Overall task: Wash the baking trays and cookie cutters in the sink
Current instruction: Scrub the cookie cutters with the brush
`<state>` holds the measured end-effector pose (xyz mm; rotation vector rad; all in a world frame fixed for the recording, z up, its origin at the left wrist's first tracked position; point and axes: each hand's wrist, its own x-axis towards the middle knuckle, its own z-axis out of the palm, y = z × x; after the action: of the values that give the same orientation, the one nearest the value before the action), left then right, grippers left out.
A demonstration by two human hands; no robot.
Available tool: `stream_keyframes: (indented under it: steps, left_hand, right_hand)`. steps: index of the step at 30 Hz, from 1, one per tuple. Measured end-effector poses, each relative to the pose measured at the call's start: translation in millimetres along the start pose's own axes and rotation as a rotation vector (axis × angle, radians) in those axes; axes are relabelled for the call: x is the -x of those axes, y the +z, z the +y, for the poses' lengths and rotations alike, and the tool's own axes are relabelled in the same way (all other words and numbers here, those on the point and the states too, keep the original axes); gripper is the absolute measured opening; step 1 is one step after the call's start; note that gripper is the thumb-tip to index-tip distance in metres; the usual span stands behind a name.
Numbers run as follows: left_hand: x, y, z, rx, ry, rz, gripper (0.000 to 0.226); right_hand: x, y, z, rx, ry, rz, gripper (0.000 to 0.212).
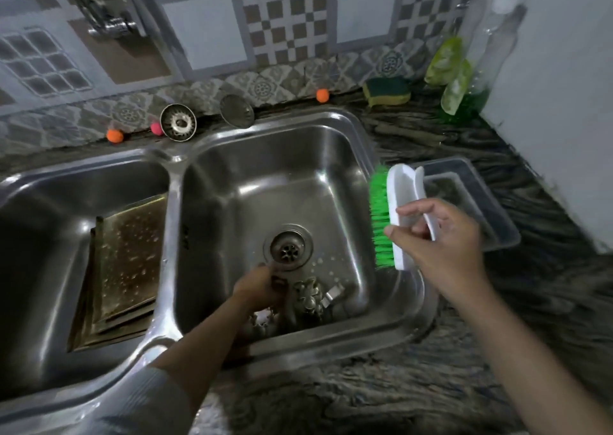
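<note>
The left hand (262, 285) is reached down into the right basin (331, 156) of the steel double sink, its fingers curled round a small dark object near the drain (288, 247); what that object is cannot be told. The right hand (438, 235) is raised over the basin's right rim, and a scrubbing brush (394, 202) with green bristles and a white back is pinched by its handle, bristles turned left. Metal cookie cutters (308, 297) are seen lying on the basin floor just right of the left hand, near the near wall. Stained, wet baking trays (129, 262) are stacked tilted in the left basin. A clear plastic container (471, 182) rests on the tabletop (365, 395) behind the brush.
</note>
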<state>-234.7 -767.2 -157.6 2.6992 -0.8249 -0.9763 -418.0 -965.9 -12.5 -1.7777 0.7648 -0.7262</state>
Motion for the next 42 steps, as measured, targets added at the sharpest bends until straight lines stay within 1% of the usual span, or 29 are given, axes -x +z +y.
stream_keyframes:
  steps: [3,5,7,9,11,13,15,19,23,25,27,30,32,33,36,37,38,39,40,41,42]
  left_hand:
    - [3.5,-9.5,6.1,0.140,-0.005,0.144,0.044]
    - [8.1,-15.3,13.1,0.250,0.045,0.237,0.043]
    - [16.6,-21.1,25.0,0.404,0.095,0.299,0.043]
    - [25.4,-26.1,39.9,0.610,0.128,0.335,0.037]
    - [33.8,-30.3,55.1,0.755,0.154,0.388,0.030]
    - [42.3,-32.7,70.1,0.962,0.152,0.377,0.027]
    - [46.9,-33.8,81.8,1.156,0.133,0.347,0.027]
    - [44.4,-32.8,92.3,1.296,0.160,0.294,0.039]
    - [39.4,-30.8,98.2,1.322,0.195,0.278,0.045]
    - [36.2,-28.5,99.2,1.329,0.200,0.283,0.045]
    - [35.3,-26.7,101.0,1.335,0.200,0.293,0.048]
    - [38.1,-28.1,106.0,1.381,0.222,0.280,0.056]
    - [40.3,-29.3,111.2,1.463,0.248,0.259,0.059]
    - [41.1,-29.7,113.9,1.519,0.264,0.239,0.057]
    - [42.2,-30.5,121.2,1.663,0.303,0.188,0.052]
    - [41.9,-30.6,122.6,1.690,0.326,0.173,0.056]
    - [41.4,-30.1,122.7,1.699,0.350,0.163,0.066]
    - [41.4,-29.7,121.9,1.690,0.373,0.159,0.077]
    - [43.2,-30.8,120.3,1.689,0.387,0.162,0.084]
    - [45.2,-31.7,117.0,1.694,0.396,0.171,0.084]
    - [47.6,-32.7,114.1,1.698,0.398,0.178,0.079]
  right_hand:
    - [-27.9,-39.1,-4.3,0.053,-0.106,0.000,0.028]
    - [-48.6,-63.3,-3.9,0.139,-0.153,-0.021,0.033]
    - [-66.5,-80.5,0.0,0.262,-0.143,-0.069,0.038]
    - [-79.8,-89.2,8.9,0.413,-0.108,-0.157,0.042]
    - [-87.1,-90.3,19.8,0.527,-0.057,-0.251,0.044]
    - [-89.4,-86.6,33.1,0.589,-0.013,-0.338,0.047]
    - [-91.7,-81.8,46.6,0.634,0.006,-0.388,0.050]
    - [-96.9,-71.2,62.1,0.750,-0.049,-0.398,0.050]
    - [-97.4,-69.7,69.0,0.803,-0.096,-0.383,0.051]
    - [-100.0,-74.1,68.8,0.721,-0.044,-0.374,0.050]
    - [-103.0,-80.7,61.6,0.522,0.021,-0.316,0.045]
    - [-104.3,-82.9,42.6,0.233,0.042,-0.222,0.035]
    - [-95.0,-74.8,26.0,0.073,0.046,-0.238,0.036]
    - [-88.2,-67.0,19.0,0.024,0.038,-0.265,0.037]
    - [-60.9,-30.1,8.1,-0.064,0.026,-0.411,0.041]
    - [-50.6,-14.9,6.8,-0.074,0.023,-0.464,0.041]
    - [-41.8,0.2,5.9,-0.068,0.005,-0.494,0.041]
    - [-36.3,13.4,6.3,-0.060,-0.027,-0.494,0.040]
    - [-34.6,24.6,6.9,-0.056,-0.054,-0.474,0.039]
    - [-36.1,32.8,6.4,-0.060,-0.058,-0.458,0.038]
    - [-39.2,39.8,5.7,-0.060,-0.058,-0.447,0.037]
